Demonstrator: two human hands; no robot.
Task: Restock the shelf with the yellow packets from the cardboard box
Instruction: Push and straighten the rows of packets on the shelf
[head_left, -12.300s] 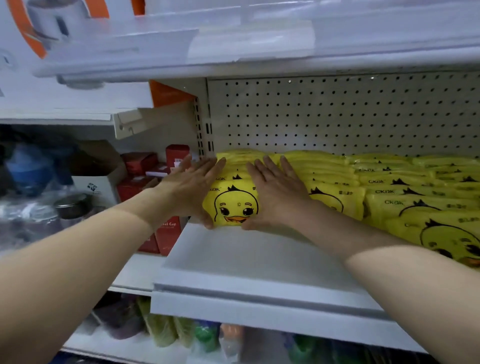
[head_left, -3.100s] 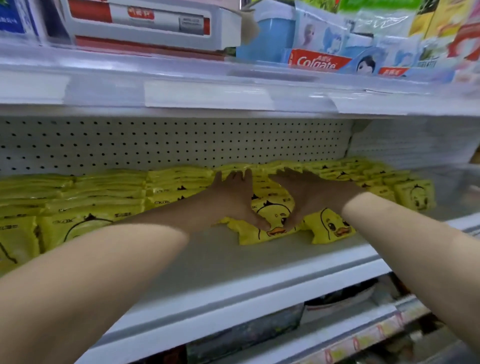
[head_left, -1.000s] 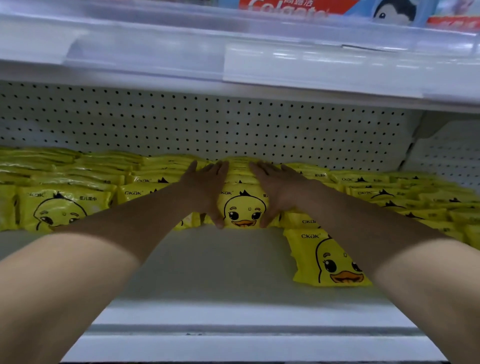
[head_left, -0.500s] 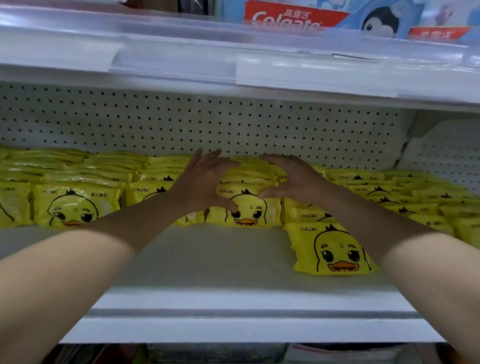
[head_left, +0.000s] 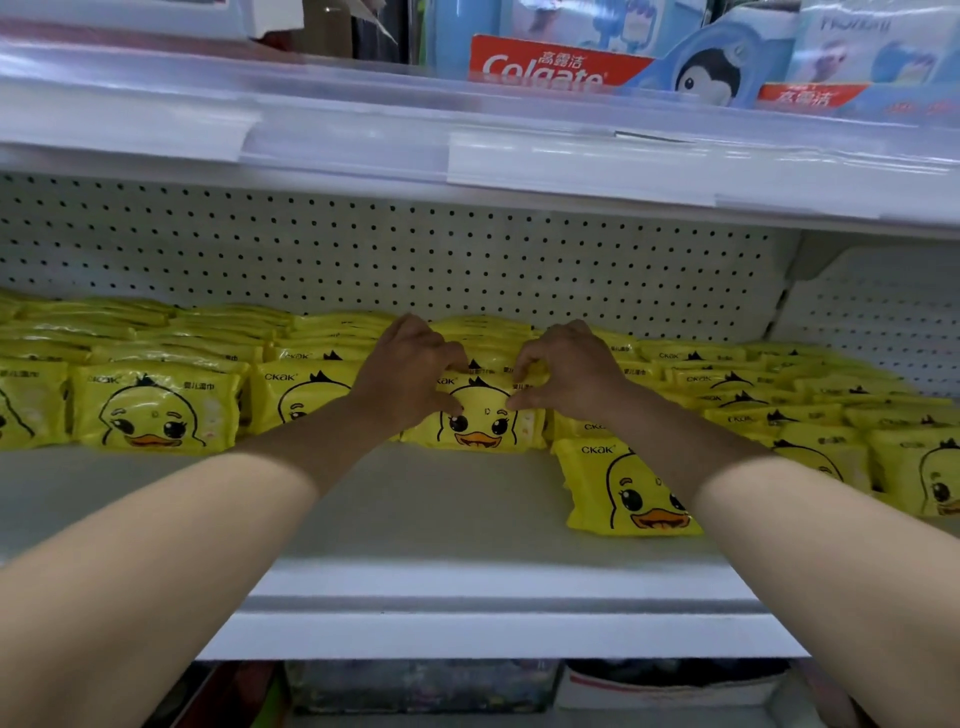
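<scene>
Packets (head_left: 156, 410), yellow with a duck face, fill the shelf (head_left: 415, 519) in rows that run back to the pegboard (head_left: 467, 260). At the far left they stand upright, faces toward you, row behind row. Your left grip (head_left: 415, 374) is curled, thumb low and fingertips high, pinching the upper left corner of the centre packet (head_left: 480, 423). That packet stands at the front of its row, duck face toward you, bottom edge on the shelf. Your right grip (head_left: 571, 374) mirrors the left, thumb and fingers clamped on the packet's upper right corner. Just right of it, a forward packet (head_left: 631, 493) sits out of line, nearer the shelf's front edge than the rest. More rows carry on to the right. Above, a Colgate box (head_left: 545, 65) sits on the top shelf (head_left: 363, 145).
</scene>
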